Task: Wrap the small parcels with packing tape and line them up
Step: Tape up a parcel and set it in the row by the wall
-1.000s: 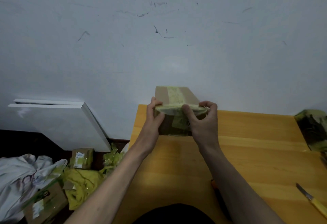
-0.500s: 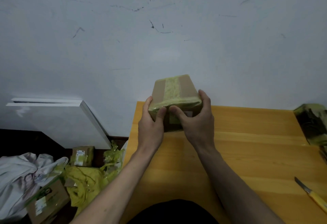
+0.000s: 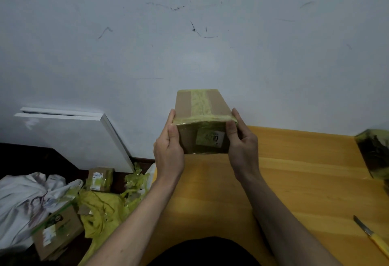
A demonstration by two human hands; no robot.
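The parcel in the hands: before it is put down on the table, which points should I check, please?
1. Both hands grip the parcel: left hand and right hand at its sides. Ok.
2. Tape covers the top and front edge. Ok.
3. Tape on underside and back. Cannot tell, hidden.
4. Label on the near face readable. Ok.
5. Bare table below to set it on. Ok.
6. Knife away from the hands, at the right edge. Ok.

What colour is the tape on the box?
Yellowish-green tape on the brown box, seen from the head camera.
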